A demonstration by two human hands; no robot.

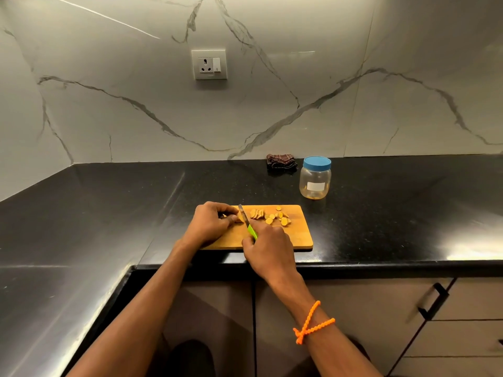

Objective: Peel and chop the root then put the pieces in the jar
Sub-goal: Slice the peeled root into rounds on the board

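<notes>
Holding a knife [247, 221] by its green handle, the right hand [268, 247] has its fingers wrapped tight around it, and an orange string band [310, 322] is tied on that wrist. The blade points away from the person and sits just beside the left hand's fingertips. The left hand [211, 223] is curled over the last bit of root [239, 219], pinching it down on the wooden board [299, 235]. Just right of the blade lie the cut yellow slices [272, 215], some leaning in a row and some spread flat. Farther back, past the right hand, stands the see-through jar [315, 178] on the black counter [109, 213], with its blue lid on. A dark folded cloth [281, 160] lies just left of the jar, by the wall.
</notes>
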